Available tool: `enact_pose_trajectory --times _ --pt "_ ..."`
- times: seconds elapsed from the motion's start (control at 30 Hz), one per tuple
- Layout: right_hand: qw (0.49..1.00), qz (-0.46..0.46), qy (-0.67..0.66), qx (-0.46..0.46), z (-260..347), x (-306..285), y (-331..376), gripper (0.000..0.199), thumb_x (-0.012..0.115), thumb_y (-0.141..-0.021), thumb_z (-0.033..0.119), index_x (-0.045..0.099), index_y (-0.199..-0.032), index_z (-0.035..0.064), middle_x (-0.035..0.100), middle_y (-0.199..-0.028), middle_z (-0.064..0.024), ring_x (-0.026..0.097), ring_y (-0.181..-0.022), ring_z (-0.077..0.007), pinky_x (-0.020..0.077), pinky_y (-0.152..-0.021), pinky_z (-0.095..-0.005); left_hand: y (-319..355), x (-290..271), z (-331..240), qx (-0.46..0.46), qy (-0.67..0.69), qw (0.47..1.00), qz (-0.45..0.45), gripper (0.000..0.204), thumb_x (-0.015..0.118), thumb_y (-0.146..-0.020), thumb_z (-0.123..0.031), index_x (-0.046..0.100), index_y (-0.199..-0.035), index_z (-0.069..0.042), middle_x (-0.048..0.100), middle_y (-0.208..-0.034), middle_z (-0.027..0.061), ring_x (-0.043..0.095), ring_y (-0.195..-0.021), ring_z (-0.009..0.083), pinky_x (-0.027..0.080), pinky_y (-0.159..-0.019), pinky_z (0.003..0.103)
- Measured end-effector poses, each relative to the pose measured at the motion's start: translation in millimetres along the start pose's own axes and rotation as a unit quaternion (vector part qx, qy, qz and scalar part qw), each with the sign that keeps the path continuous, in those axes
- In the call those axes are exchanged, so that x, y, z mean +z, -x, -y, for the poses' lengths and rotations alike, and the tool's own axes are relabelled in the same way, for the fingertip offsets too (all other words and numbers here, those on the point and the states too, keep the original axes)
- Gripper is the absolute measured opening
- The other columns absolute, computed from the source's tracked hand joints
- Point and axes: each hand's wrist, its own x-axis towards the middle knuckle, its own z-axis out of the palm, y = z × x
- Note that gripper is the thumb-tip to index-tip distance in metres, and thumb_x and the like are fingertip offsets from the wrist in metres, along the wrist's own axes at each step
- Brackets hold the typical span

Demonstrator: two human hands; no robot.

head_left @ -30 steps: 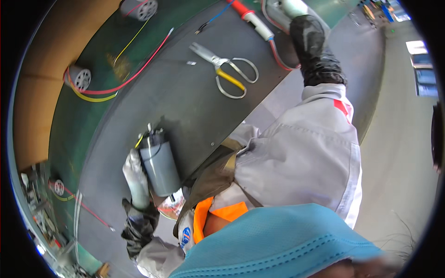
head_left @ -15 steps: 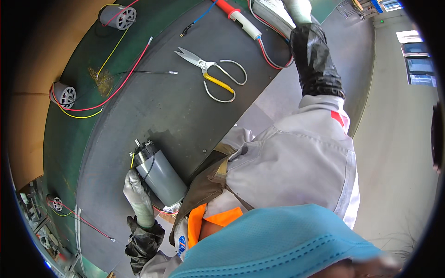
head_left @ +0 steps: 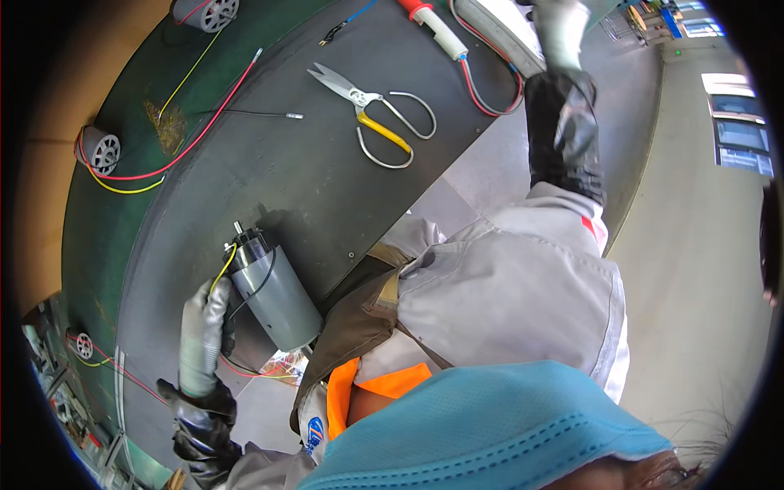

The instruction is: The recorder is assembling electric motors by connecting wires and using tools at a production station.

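A grey cylindrical motor (head_left: 282,302) with a black end cap and metal shaft is at the near edge of the dark table, close to my body. My left hand (head_left: 202,327), in a grey-white glove, is beside it with fingers pressed together on a yellow wire (head_left: 226,265) coming from the cap. A black wire (head_left: 263,286) loops across the motor's side. Far off at the top, my gloved right hand (head_left: 562,33) is next to a long pale metal box (head_left: 506,33); the picture's edge cuts off its fingers.
Open scissors (head_left: 359,100) with one yellow handle lie mid-table. Beyond them are a red-and-white handheld probe (head_left: 437,33) with its cable and a blue lead (head_left: 347,24). More wired motors (head_left: 102,151) stand along the green strip (head_left: 98,220) at left.
My left hand has drawn back to the left, away from the motor, and the yellow wire now arcs to its fingertips. My right hand has shifted rightward. The view has moved slightly.
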Motion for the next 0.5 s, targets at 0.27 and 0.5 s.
enact_pose_trajectory --times 0.27,0.5 --pt "0.733 0.417 -0.516 0.153 125 27 134 0.025 0.070 -0.092 0.009 0.067 -0.114 -0.0034 0.074 -0.093 -0.0151 0.074 -0.077 -0.0228 0.0588 -0.061 -0.0325 12 -27 -30 0.013 -0.057 0.993 0.098 0.058 0.052 -0.100 -0.057 0.060 -0.077 -0.004 0.057 -0.060 0.0047 0.055 -0.045 0.0130 0.043 -0.043 0.028" --pt "0.520 0.554 -0.551 0.344 182 101 271 0.026 0.067 -0.091 -0.003 0.068 -0.117 -0.0030 0.073 -0.108 -0.0149 0.073 -0.089 -0.0221 0.0618 -0.078 -0.0349 12 -25 -22 0.005 0.022 0.994 0.103 0.054 0.053 -0.100 -0.055 0.065 -0.098 -0.002 0.061 -0.064 0.0041 0.058 -0.046 0.0099 0.043 -0.038 0.025"
